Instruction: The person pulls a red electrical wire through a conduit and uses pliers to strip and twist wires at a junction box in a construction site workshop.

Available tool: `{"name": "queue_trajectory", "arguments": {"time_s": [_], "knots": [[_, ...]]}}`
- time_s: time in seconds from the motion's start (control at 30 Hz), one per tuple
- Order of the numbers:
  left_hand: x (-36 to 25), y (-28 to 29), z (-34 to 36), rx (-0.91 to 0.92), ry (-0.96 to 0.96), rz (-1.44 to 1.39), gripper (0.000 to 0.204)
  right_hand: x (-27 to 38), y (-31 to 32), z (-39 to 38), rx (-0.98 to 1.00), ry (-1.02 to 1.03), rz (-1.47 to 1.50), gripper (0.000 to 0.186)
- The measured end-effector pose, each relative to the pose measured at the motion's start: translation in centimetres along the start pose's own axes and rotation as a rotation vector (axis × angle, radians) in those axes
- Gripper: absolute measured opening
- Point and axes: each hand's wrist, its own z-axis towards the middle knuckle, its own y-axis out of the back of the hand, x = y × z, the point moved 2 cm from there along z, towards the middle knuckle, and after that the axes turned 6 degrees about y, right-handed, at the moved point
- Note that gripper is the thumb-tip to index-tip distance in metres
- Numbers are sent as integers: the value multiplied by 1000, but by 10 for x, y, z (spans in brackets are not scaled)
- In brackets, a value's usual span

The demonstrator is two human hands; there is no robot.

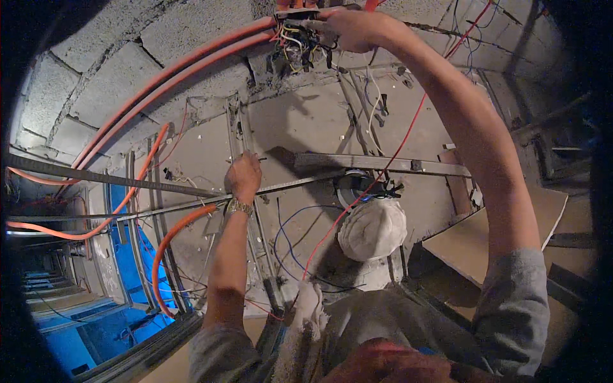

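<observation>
My right hand (357, 30) is raised to a junction box (297, 13) high on the block wall. Its fingers are bent and close together against a bundle of wires (295, 43), black, white, yellow and red; what they pinch is hidden. Orange conduits (211, 51) run into the box from the left. Lower down, my left hand (246, 177), with a metal-band watch (240, 206) on its wrist, is closed beside a metal ceiling channel (287, 185). A small dark tip sticks out of that fist, too little to name.
A red wire (408, 135) hangs slack across the view. Metal channels (383, 164) cross the space over grey boards. A white cloth-like bundle (373, 230) lies near a round blue-edged roll (352, 188). An orange conduit (165, 255) curves at left; brown board (504, 236) lies at right.
</observation>
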Motion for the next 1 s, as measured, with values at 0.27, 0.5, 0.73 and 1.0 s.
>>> {"name": "queue_trajectory", "arguments": {"time_s": [0.27, 0.5, 0.73, 1.0], "knots": [[6, 0, -4, 11, 40, 13, 29, -19, -20, 20, -195, 335, 2, 54], [-5, 6, -5, -42, -72, -101, 28, -48, -35, 30, -130, 169, 16, 64], [0, 1, -1, 25, -12, 6, 27, -43, -26, 35, -159, 344, -245, 46], [7, -2, 1, 10, 20, 58, 28, 44, -44, -102, -300, -5, 121, 38]]}}
